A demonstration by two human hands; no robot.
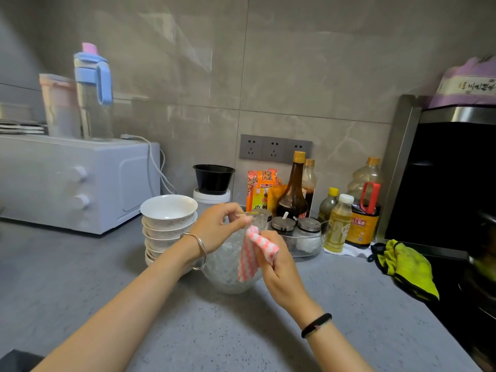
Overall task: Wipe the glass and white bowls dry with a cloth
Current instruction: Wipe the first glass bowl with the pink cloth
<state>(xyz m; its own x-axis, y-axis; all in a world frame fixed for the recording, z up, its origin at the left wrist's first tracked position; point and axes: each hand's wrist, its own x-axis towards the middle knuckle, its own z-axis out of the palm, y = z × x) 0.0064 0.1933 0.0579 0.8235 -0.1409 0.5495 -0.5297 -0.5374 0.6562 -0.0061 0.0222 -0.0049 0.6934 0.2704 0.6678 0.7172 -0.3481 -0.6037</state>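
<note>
Fingers of the left hand grip the rim of the glass bowl, which sits mid-bench. The right hand clutches a pink-and-white striped cloth against the bowl's right side. The stacked white bowls stand just left of the glass bowl, in front of a white oven.
</note>
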